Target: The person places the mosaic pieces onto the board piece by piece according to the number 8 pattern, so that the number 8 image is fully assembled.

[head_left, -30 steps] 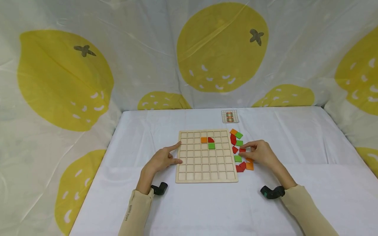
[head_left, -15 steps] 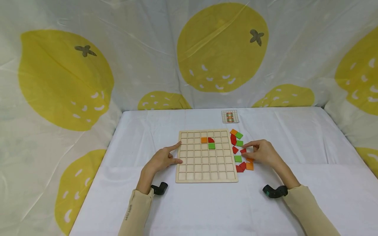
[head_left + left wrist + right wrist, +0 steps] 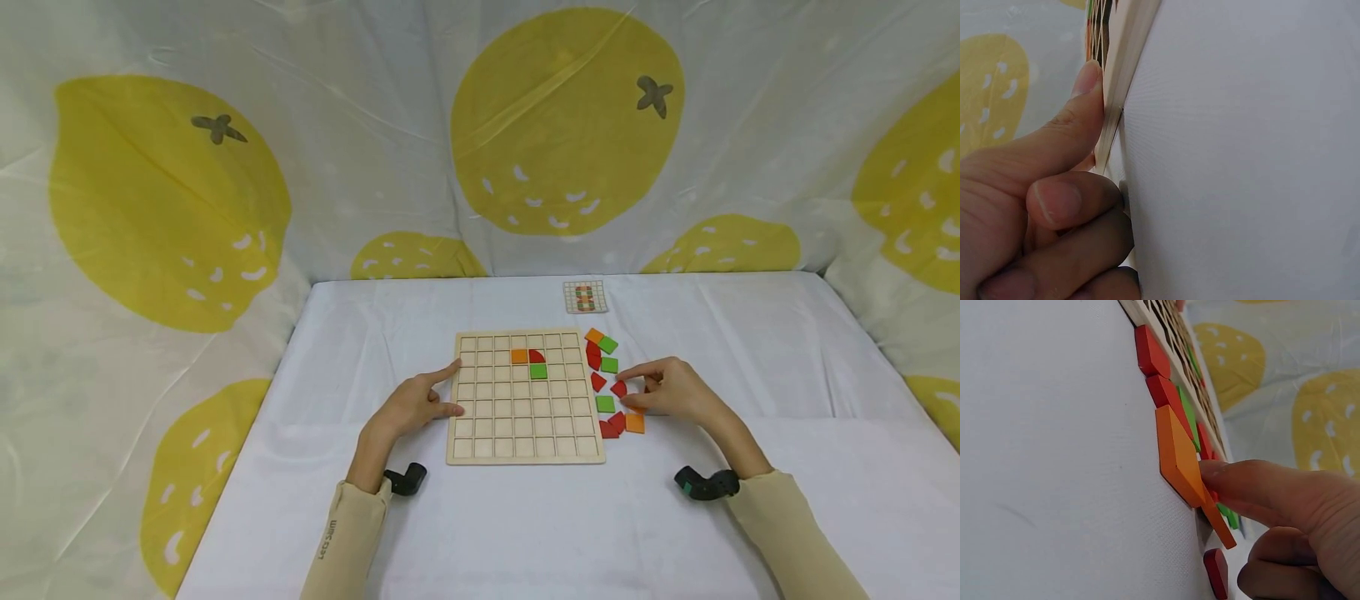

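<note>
A pale wooden grid board point(image 3: 495, 423) lies on the white cloth. In its cells sit an orange square tile point(image 3: 520, 357), a red quarter-round tile point(image 3: 536, 357) and a green square tile point(image 3: 538, 372). My left hand point(image 3: 408, 407) touches the board's left rim with forefinger and thumb spread; the thumb point(image 3: 1087, 94) rests on the rim in the left wrist view, other fingers curled. Right of the board, my right hand point(image 3: 670, 390) pinches a loose red quarter-round tile point(image 3: 618, 389) between forefinger and thumb. In the right wrist view, an orange tile point(image 3: 1179, 459) partly hides that fingertip.
Loose tiles line the board's right side: green squares point(image 3: 605, 404), red pieces point(image 3: 597, 382) and orange squares point(image 3: 635, 424). Behind the board lies a small pattern card point(image 3: 585, 297). A lemon-print cloth point(image 3: 397, 167) hangs at the back and sides.
My right hand has drawn slightly to the right, and the red quarter-round tile between its fingertips has shifted and turned. My left hand stays at the board's rim.
</note>
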### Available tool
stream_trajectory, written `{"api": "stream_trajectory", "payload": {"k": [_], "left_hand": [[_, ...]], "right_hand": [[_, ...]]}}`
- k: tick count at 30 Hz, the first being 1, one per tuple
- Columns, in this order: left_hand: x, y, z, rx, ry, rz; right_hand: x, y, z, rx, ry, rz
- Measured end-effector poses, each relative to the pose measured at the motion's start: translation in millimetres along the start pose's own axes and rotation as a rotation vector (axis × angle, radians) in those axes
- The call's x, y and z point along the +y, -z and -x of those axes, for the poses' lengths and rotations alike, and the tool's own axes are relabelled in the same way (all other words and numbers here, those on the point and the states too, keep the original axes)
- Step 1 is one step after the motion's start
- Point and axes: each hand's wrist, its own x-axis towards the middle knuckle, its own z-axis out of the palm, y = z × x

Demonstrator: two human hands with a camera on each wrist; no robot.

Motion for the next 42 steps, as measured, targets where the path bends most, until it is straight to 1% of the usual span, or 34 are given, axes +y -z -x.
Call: {"api": "stream_trajectory", "payload": {"k": [7, 13, 15, 20, 23, 27, 31, 35, 40, 42], "left_hand": [[0.4, 1.0, -0.4, 0.001, -0.007, 0.009], [0.6, 1.3, -1.4, 0.002, -0.018, -0.008], [0.7, 1.6, -1.5, 0.003, -0.017, -0.008], [0.9, 2.2, -1.3, 0.003, -0.014, -0.001], [0.9, 2.1, -0.9, 0.002, -0.011, -0.001], [0.9, 2.1, -1.0, 0.004, -0.007, -0.003], [0.8, 2.2, -1.1, 0.003, -0.003, -0.003], [1.0, 2.3, -0.5, 0.008, 0.003, -0.003], [0.3, 1.2, -0.4, 0.002, 0.000, 0.006], [-0.4, 0.4, -0.7, -0.003, -0.002, 0.010]], "right_hand": [[4.0, -3.0, -2.1, 0.024, 0.031, -0.001], [7.4, -3.8, -3.4, 0.044, 0.052, 0.013], [8.3, -3.1, -3.4, 0.038, 0.048, -0.007], [11.4, -2.3, -4.0, -0.011, 0.044, -0.066], [12.7, -2.9, -4.5, -0.019, 0.048, -0.081], [13.3, -3.7, -5.2, -0.007, 0.054, -0.086], [13.1, -1.9, -5.6, 0.026, 0.082, -0.051], [9.1, -2.5, -6.9, 0.046, 0.136, -0.024], [-2.7, -13.2, -10.5, 0.022, 0.181, -0.056], [-9.6, -19.0, -12.4, 0.012, 0.186, -0.064]]}}
